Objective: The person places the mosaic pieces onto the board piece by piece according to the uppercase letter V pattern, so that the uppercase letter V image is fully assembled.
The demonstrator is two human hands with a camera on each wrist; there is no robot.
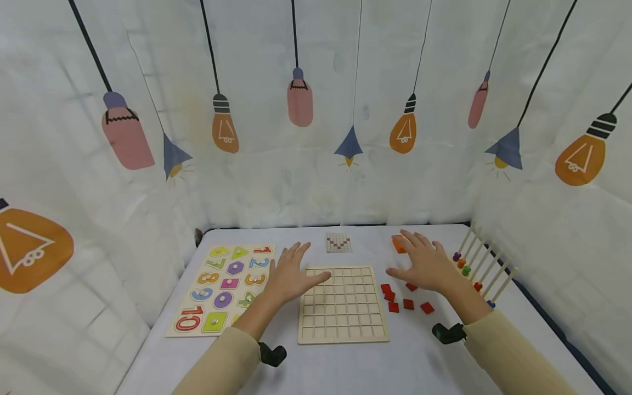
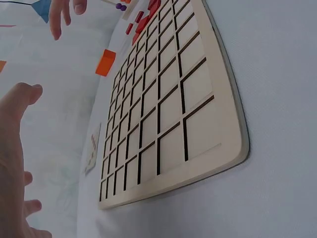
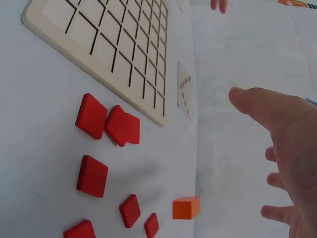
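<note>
My left hand (image 1: 292,278) hovers with fingers spread, between a number puzzle board and a wooden grid board (image 1: 344,339). Nothing is in its grasp. The right hand (image 1: 423,264) is likewise spread and holds nothing, raised above several red square tiles (image 1: 408,304) that lie loose beside the grid board. In the right wrist view, two of the red tiles (image 3: 92,116) lie close to the board's edge, and some overlap. The grid's cells hold no tiles. Behind the board lies a small pattern card (image 1: 338,242) with red squares in a zigzag.
The number puzzle board (image 1: 229,318), with coloured numerals and shapes, lies at the left. An orange block-like object (image 3: 185,208) stands beyond the right hand. A rack of pegs (image 1: 486,263) with coloured beads is at the right edge. Printed fabric walls (image 1: 336,186) surround the table.
</note>
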